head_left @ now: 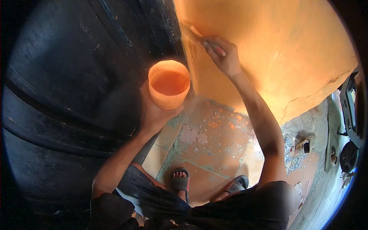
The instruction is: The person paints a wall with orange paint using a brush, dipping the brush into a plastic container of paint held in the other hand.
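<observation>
My left hand [155, 113] is wrapped round an orange-coated cup [166, 100], held upright with orange paint [168, 83] inside it. My right hand [223, 53] grips a paintbrush [196, 33] by its handle, whose reddish end shows below the fingers. The brush head lies against the orange wall [276, 42], close to where the wall meets a dark panelled surface [96, 69]. Bristle detail is blurred against the orange.
Below is a tiled floor [207, 153] with orange paint drips and loose flakes. My sandalled feet [180, 177] stand on it. The wall's lower edge is cracked on the right. Beyond it are a shoe-like object [304, 146] and a dark wheeled object [349, 155].
</observation>
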`<state>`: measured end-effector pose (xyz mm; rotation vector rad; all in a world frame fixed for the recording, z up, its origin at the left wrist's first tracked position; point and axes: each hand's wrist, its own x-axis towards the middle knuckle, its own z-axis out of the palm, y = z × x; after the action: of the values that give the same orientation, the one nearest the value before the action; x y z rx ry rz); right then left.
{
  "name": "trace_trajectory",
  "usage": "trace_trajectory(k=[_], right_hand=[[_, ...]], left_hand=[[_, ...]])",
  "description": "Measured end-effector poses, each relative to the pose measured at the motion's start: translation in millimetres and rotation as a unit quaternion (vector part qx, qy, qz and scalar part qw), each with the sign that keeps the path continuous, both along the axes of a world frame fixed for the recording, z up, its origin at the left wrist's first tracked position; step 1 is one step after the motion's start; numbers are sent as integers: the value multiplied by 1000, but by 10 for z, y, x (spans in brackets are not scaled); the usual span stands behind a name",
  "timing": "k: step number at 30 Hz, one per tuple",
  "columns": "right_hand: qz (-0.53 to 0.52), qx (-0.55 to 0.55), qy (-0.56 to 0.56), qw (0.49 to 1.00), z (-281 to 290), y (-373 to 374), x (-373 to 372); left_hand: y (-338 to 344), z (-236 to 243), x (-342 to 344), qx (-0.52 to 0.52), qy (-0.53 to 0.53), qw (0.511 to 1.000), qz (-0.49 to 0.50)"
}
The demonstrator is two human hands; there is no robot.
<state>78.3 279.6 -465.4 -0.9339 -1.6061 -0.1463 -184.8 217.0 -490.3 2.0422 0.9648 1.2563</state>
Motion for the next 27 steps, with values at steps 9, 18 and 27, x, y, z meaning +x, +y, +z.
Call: trace_trajectory(k=[9,18,27], right_hand=[[-34,-3,52,998,117,8,-3],[-11,-15,-19,1000,-72,-33,-15],[-52,25,-7,998,56,-58,58]], left_hand=[[-30,10,39,-22,11,1000,0],[-40,42,-7,-12,49,999,17],[-17,5,13,6,14,1000,14]])
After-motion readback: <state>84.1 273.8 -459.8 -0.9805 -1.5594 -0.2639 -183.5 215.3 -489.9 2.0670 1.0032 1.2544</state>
